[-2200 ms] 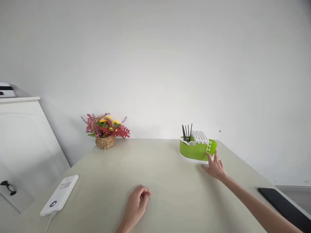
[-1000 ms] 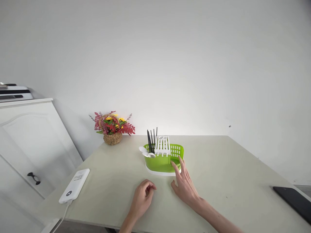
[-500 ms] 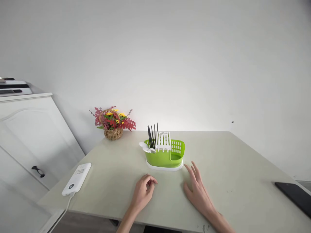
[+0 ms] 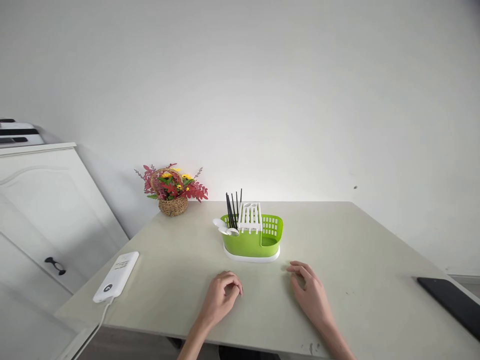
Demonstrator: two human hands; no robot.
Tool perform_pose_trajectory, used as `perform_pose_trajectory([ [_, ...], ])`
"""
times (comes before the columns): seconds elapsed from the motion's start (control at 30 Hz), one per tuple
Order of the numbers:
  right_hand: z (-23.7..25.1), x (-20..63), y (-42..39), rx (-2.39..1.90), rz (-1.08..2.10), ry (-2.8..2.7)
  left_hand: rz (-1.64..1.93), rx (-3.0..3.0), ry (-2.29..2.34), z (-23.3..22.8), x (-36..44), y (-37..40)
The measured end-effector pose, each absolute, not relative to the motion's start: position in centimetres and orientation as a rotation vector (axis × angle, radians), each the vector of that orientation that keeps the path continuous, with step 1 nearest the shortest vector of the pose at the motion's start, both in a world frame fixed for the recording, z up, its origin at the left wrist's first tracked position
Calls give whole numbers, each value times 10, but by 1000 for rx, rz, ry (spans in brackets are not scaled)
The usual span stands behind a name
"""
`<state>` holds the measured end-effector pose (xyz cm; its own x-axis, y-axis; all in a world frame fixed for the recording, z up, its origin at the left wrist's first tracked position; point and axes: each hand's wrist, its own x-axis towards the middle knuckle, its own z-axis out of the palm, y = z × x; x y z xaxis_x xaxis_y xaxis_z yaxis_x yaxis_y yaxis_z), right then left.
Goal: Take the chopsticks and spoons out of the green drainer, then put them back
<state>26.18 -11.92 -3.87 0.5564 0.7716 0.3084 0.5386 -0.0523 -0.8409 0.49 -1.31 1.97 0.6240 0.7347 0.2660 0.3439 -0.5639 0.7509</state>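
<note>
A pale tabletop; over it the left hand, curled loosely closed, and right hand, thumb parted from bent fingers; just beyond, apart from both hands' fingertips, stands the green caddy (black sticks inside); farther, a flower basket, then a grey-white wall

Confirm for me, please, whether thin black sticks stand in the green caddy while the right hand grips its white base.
The right hand does not grip the white base; the head view shows the hand apart, nearer the person. Thin black sticks do stand in the green caddy.
</note>
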Motion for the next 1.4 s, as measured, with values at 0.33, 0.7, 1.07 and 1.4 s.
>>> perform_pose_trajectory([
  [0.33,-36,260,-123,-1702,285,-1105,780,1985,717,35,-11,-28],
  [0.7,-37,257,-122,-1669,306,-1101,1242,1936,1258,129,-5,53],
  [1.07,-31,256,-121,-1612,343,-1106,639,1801,1085,173,98,185],
  [1.4,-33,257,-123,-1607,376,-1134,671,1875,923,148,116,183],
])
